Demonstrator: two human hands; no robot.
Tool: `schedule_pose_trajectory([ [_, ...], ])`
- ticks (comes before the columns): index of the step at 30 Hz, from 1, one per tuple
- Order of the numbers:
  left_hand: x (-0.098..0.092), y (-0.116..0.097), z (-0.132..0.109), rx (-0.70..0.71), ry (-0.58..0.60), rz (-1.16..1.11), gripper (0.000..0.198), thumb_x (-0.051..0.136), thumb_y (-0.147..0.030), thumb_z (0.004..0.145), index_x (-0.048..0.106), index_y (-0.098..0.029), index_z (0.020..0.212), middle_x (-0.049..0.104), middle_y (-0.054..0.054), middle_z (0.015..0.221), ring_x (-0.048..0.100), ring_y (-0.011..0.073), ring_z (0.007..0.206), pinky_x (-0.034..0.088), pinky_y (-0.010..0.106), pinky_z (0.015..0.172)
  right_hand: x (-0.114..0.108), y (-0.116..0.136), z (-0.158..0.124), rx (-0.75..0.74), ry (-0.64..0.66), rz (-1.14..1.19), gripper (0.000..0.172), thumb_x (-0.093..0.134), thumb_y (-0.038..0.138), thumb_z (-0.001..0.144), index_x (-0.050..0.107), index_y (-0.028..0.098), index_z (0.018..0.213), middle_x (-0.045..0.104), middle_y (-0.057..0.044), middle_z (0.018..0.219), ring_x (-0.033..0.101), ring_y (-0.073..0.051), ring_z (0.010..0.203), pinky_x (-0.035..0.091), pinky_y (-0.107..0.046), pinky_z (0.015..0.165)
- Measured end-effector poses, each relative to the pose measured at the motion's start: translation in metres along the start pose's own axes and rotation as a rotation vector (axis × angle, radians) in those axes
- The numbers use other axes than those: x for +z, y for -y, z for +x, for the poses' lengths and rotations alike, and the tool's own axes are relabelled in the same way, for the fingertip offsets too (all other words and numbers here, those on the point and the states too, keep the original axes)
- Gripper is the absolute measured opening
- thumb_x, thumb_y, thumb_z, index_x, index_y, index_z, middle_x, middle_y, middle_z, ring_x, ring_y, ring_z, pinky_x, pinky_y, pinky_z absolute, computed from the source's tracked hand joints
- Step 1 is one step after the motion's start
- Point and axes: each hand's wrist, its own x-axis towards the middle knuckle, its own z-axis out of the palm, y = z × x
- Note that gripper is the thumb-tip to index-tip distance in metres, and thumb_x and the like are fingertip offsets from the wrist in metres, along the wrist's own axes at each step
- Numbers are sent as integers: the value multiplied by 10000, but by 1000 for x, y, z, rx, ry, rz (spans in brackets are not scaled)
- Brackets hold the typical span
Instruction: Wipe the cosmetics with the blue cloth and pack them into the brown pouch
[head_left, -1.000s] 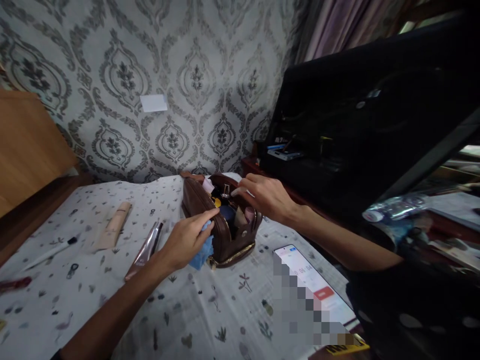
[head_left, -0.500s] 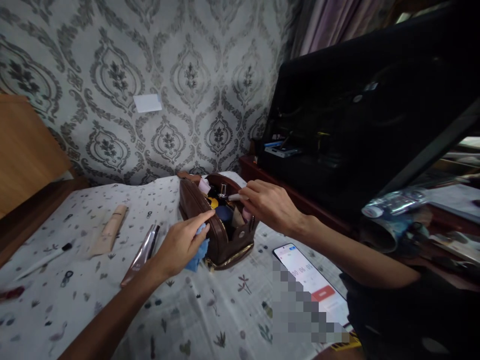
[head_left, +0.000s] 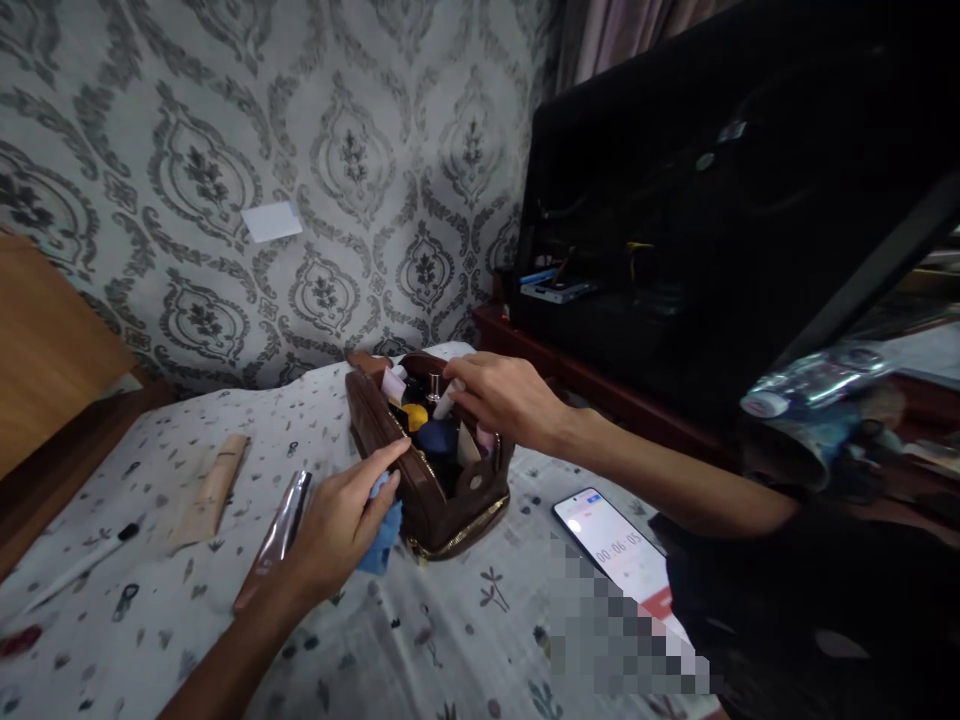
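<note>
A brown leather pouch [head_left: 439, 505] stands open on a patterned sheet [head_left: 225, 610], filled with several small cosmetics. My left hand [head_left: 341, 525] presses against the pouch's near side, fingers closed on a blue cloth [head_left: 381, 535], index finger on the rim. My right hand [head_left: 502, 400] reaches over the pouch's open top and pinches a slim white tube [head_left: 445, 402] that points down into the pouch.
A beige tube [head_left: 206, 490], a metallic pink tube [head_left: 274, 538] and a white pen-like stick [head_left: 71, 565] lie on the sheet to the left. A lit phone [head_left: 611, 540] lies to the right. A dark cabinet [head_left: 712, 220] and wood ledge [head_left: 592, 385] stand behind.
My right hand took hold of the white tube and tilted it down towards the pouch's inside. The left hand stayed on the pouch with the cloth. The view shifted slightly.
</note>
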Motion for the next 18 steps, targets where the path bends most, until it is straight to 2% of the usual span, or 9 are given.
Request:
schedule_pose_trajectory([
  [4, 0, -1, 0, -12, 1, 3, 413, 412, -321, 1011, 594, -199, 1360, 688, 60, 1303, 699, 195, 1119, 533, 288, 990, 5, -1, 12, 11, 36, 0, 188, 533, 217, 969, 608, 166, 1133, 714, -95, 1074, 648, -221, 966, 382, -277, 712],
  [9, 0, -2, -1, -28, 8, -4, 424, 411, -316, 1014, 569, -216, 1394, 693, 60, 1296, 705, 187, 1101, 538, 279, 972, 17, -8, 23, -38, -3, 11, 162, 533, 229, 972, 679, 166, 998, 715, -101, 1064, 648, -223, 997, 394, -277, 731],
  [18, 2, 1, -1, -27, 12, -6, 428, 402, -335, 1016, 557, -235, 1403, 666, 32, 1336, 665, 176, 1185, 537, 262, 979, 22, -12, 21, -134, -49, 8, 234, 492, 161, 976, 724, 154, 948, 697, -102, 1011, 620, -201, 958, 418, -280, 724],
])
